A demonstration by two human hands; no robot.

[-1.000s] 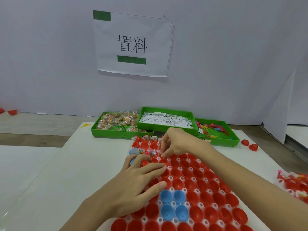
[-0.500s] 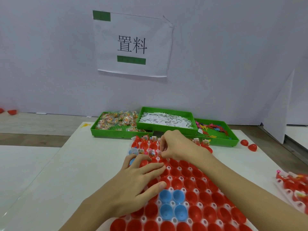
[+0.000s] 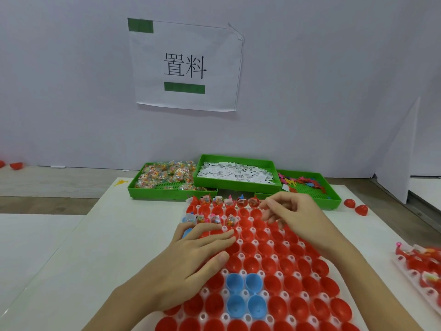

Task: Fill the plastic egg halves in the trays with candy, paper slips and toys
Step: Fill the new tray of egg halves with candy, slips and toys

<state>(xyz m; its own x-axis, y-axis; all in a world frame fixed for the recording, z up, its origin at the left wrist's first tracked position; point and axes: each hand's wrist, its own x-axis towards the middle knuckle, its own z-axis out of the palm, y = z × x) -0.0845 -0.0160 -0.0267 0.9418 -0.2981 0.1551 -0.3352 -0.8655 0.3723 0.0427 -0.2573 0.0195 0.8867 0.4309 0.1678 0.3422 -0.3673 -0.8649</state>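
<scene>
A: Where is the egg tray (image 3: pixel 296 271) found?

B: It is laid on the white table (image 3: pixel 100 247) at 6 o'clock, packed with red egg halves (image 3: pixel 269 263); four blue halves (image 3: pixel 245 295) are clustered near its close end. The far two rows at 12 o'clock are seen already filled.

A: And the hands?

B: The left hand (image 3: pixel 191 261) is laid flat on the tray's left side, fingers straight and spread, nothing grasped. The right hand (image 3: pixel 293 218) is held over the far rows at 1 o'clock, fingers loosely curled; whether anything is pinched cannot be told.

A: The supplies?

B: Three green bins are lined up at 12 o'clock: candy (image 3: pixel 167 174) at 11, paper slips (image 3: pixel 236 174) in the middle, toys (image 3: pixel 300 182) at 1. A second tray (image 3: pixel 420 271) is seen at 3 o'clock, and two loose red halves (image 3: pixel 355 206) near 2.
</scene>
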